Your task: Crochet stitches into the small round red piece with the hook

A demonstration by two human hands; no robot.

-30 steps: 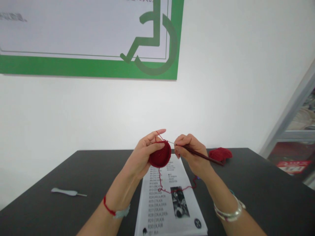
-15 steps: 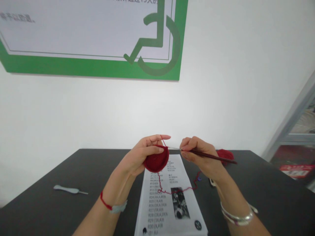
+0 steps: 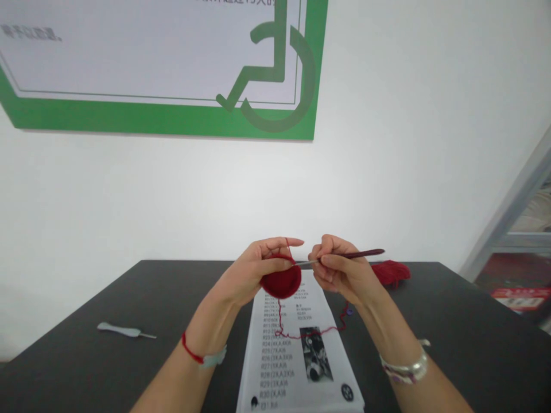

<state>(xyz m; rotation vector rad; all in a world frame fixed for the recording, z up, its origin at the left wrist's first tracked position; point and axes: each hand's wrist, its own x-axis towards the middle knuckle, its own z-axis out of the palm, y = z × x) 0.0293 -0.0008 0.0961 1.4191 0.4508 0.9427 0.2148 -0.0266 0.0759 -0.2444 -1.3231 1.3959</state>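
Between thumb and fingers, my left hand (image 3: 253,268) pinches a round red crochet piece (image 3: 282,282), its index finger stretched out with red yarn (image 3: 288,245) over it. My right hand (image 3: 342,265) grips a crochet hook (image 3: 364,253) with a dark red handle and a metal shaft. The hook's tip meets the upper right edge of the piece, beside my left thumb; the exact loop is too small to make out. A strand of red yarn (image 3: 280,321) hangs from the piece and trails over the printed sheets below.
Printed pattern sheets (image 3: 275,355) lie on the black table (image 3: 193,287) under my hands. A red yarn ball (image 3: 391,272) sits behind my right hand. At the left lies a light grey-handled hook (image 3: 124,330). A small purple item (image 3: 349,312) rests near my right wrist.
My right hand has turned, so the hook's handle now tilts up to the right instead of down. Both hands and the crochet piece have shifted slightly; the piece moved a little right.
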